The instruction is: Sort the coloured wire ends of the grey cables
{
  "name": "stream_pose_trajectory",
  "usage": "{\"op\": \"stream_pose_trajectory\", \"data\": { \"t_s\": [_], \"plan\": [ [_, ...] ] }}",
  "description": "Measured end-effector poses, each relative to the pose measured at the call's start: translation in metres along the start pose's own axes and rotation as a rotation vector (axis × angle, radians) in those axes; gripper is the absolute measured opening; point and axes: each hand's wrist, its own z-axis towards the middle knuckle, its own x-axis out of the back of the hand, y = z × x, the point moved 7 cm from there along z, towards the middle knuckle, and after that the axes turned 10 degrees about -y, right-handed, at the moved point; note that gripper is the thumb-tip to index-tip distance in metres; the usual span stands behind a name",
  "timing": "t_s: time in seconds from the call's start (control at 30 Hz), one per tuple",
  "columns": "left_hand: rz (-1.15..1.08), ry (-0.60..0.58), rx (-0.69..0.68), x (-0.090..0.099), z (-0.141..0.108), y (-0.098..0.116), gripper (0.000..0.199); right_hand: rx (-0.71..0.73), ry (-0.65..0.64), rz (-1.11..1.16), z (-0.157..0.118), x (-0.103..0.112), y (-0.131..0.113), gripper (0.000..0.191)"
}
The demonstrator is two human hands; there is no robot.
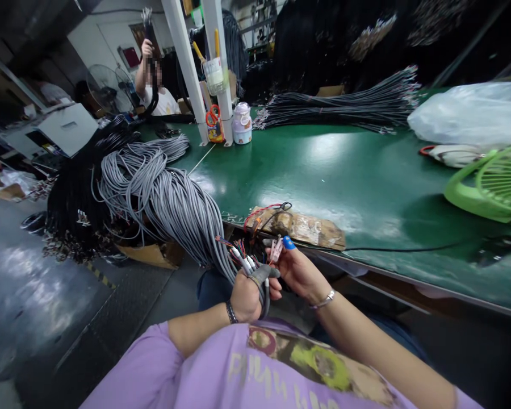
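Observation:
My left hand point(244, 296) is closed around the ends of several grey cables point(196, 218); a grey cover is on its thumb. Stripped white ends with thin coloured wires point(239, 253) stick out above that fist. Close beside it, my right hand point(298, 274) pinches a small pale pink piece point(276, 249) at the wire ends; its exact kind is too small to tell. A blue cover sits on one right fingertip. Just beyond my hands lies a taped wooden block point(302, 226) at the bench edge, with red and black wires point(267, 211) on it.
The green bench point(289, 165) carries a bundle of black cables point(336, 108), a green fan point(494, 184), a plastic bag point(468, 113), scissors point(213, 116) and a lilac bottle point(242, 124). Black cables point(74, 199) hang at left. A co-worker point(157, 94) at the back raises a cable bundle.

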Motion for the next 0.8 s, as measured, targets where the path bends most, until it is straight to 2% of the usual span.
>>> {"op": "stream_pose_trajectory", "data": {
  "t_s": [0.2, 0.37, 0.47, 0.67, 0.8],
  "plan": [
    [0.005, 0.010, 0.005, 0.003, 0.005, -0.006, 0.039, -0.034, -0.050, 0.030, 0.000, -0.003, 0.005, 0.043],
    [0.043, 0.001, 0.042, 0.006, 0.007, -0.012, 0.040, 0.017, -0.006, 0.008, 0.000, 0.000, 0.002, 0.038],
    [0.052, -0.001, 0.045, 0.006, 0.006, -0.012, 0.042, 0.008, 0.006, 0.019, 0.000, 0.002, 0.003, 0.037],
    [0.037, -0.005, 0.045, 0.008, 0.001, -0.011, 0.041, -0.037, 0.116, 0.132, -0.001, 0.009, 0.006, 0.035],
    [0.040, -0.002, 0.045, 0.012, -0.001, -0.010, 0.039, -0.046, 0.055, 0.143, -0.009, 0.007, 0.008, 0.041]
  ]
}}
